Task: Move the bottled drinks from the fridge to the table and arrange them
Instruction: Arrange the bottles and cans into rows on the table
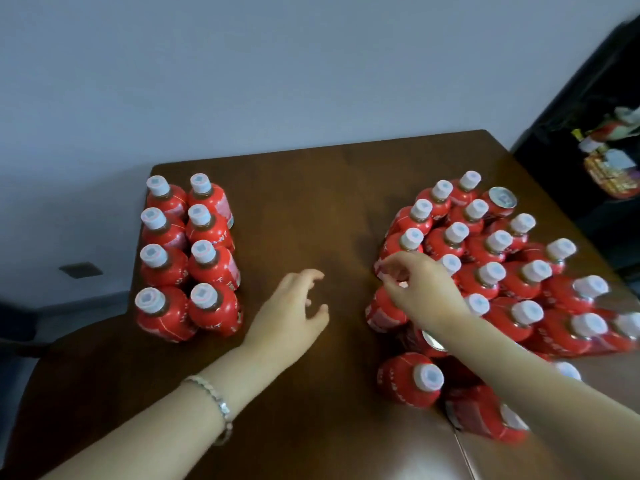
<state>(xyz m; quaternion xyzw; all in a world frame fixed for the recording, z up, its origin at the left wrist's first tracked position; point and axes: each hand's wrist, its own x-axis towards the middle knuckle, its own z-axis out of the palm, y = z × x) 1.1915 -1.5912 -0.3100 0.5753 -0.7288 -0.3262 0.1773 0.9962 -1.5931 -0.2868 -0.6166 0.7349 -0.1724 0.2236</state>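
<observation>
Red bottles with white caps stand on a dark brown table (pixel 304 209). On the left, several bottles form a tidy block of two columns (pixel 188 254). On the right stands a larger, looser cluster of bottles (pixel 491 268). My right hand (pixel 417 292) reaches over that cluster's left edge, its fingers curled down round the top of one red bottle (pixel 381 313), whose cap is hidden under the hand. Between the two groups, above bare table, hovers my left hand (pixel 294 310) with fingers spread and relaxed, holding nothing.
A silver can top (pixel 502 197) shows at the back of the right cluster, and another (pixel 434 339) under my right wrist. A dark shelf with colourful items (pixel 609 161) stands at the far right. The wall is behind the table; a dark chair (pixel 20 323) sits left.
</observation>
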